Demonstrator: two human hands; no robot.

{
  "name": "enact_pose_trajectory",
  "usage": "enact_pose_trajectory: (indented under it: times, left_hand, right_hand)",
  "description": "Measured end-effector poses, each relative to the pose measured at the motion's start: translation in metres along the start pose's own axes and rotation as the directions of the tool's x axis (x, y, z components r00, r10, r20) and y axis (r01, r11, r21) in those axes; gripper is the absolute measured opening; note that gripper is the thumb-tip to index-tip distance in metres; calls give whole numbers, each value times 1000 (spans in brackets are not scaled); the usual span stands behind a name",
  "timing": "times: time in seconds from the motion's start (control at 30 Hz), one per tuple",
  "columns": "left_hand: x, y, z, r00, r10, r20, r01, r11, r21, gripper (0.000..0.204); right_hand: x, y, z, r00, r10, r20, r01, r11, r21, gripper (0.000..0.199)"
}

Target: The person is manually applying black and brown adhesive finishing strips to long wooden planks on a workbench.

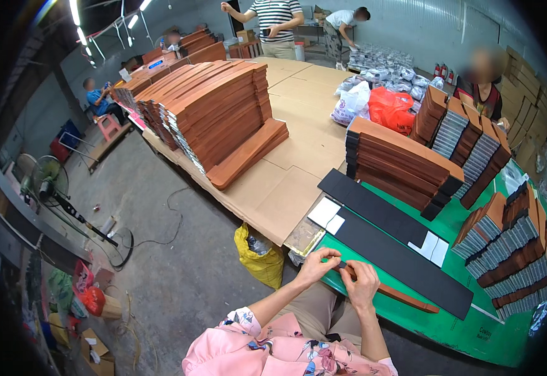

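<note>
- The fingers [331,255] of the left hand [316,266] are pinched together on the near end of a long brown strip [405,297]; the right hand [362,285] has its fingers curled down on the same end, just beside the left.
- The brown strip lies flat along the front edge of the green surface [467,329]. Its long axis runs from the hands away to the person's right and slightly toward them, with the far end pointing at the lower right.
- Just behind the strip, running almost parallel to it, lie two long black panels [398,254], each with small white sheets [325,214] lying on it.
- Beyond the panels stands a stack of brown boards [398,164], and to the right are rows of brown-and-grey pieces [511,250] set on edge.
- To the left, a cardboard-covered surface [286,188] carries a large pile of brown boards [217,106].
- On the floor below that surface's near corner sits a yellow bag [258,260].
- Other people work at the back of the room.
</note>
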State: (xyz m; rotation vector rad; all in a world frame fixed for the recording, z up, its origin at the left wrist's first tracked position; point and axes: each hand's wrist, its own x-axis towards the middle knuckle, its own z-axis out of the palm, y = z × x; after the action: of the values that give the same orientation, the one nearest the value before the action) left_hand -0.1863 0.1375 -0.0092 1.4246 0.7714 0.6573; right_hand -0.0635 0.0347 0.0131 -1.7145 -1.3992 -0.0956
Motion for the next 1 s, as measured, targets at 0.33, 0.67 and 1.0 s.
enact_pose_trajectory:
  times: [0.33,0.67,1.0]
  left_hand:
    - [3,11,6,1000,-24,-13,26,996,90,20]
    - [2,6,5,997,-67,-40,62,991,-116,18]
    - [3,-2,9,998,-48,-33,49,999,14,17]
  right_hand:
    - [4,5,1,1000,11,-3,-11,1000,2,22]
    - [5,5,4,999,-46,-3,46,999,22,24]
    - [-1,7,5,999,52,-12,-51,998,21,22]
